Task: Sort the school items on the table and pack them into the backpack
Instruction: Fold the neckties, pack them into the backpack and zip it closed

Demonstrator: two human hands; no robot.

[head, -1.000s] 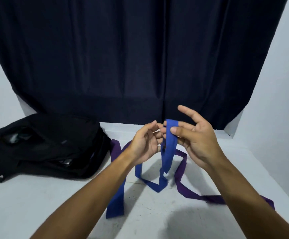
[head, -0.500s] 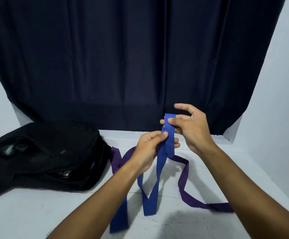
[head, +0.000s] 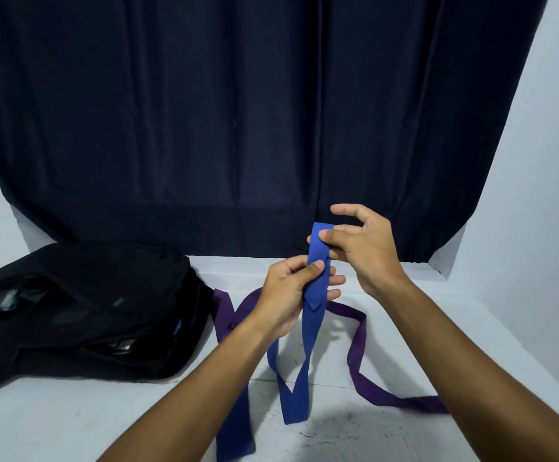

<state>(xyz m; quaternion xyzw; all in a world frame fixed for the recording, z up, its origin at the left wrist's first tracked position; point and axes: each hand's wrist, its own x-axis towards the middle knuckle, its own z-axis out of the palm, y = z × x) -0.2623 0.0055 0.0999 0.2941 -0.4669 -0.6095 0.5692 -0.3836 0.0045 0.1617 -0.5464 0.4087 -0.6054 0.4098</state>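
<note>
A blue necktie point(head: 311, 331) hangs folded over from both hands above the white table point(head: 71, 415). My right hand point(head: 361, 245) pinches its top fold between thumb and fingers, index finger raised. Just below, my left hand point(head: 291, 291) grips the doubled strip with thumb on front. The tie's lower part loops down onto the table and runs off the bottom edge. A purple necktie point(head: 358, 355) lies in loose curves on the table behind and to the right. The black backpack point(head: 78, 308) lies on its side at the left, about a hand's width from my left hand.
A dark navy curtain point(head: 238, 111) hangs behind the table. White walls close in at the right point(head: 538, 228) and the far left. The table's surface shows scuff marks near the front.
Both hands have stayed together on the blue tie, the right hand holding its fold a little above the left; the hanging loop has shortened slightly and the camera has shifted.
</note>
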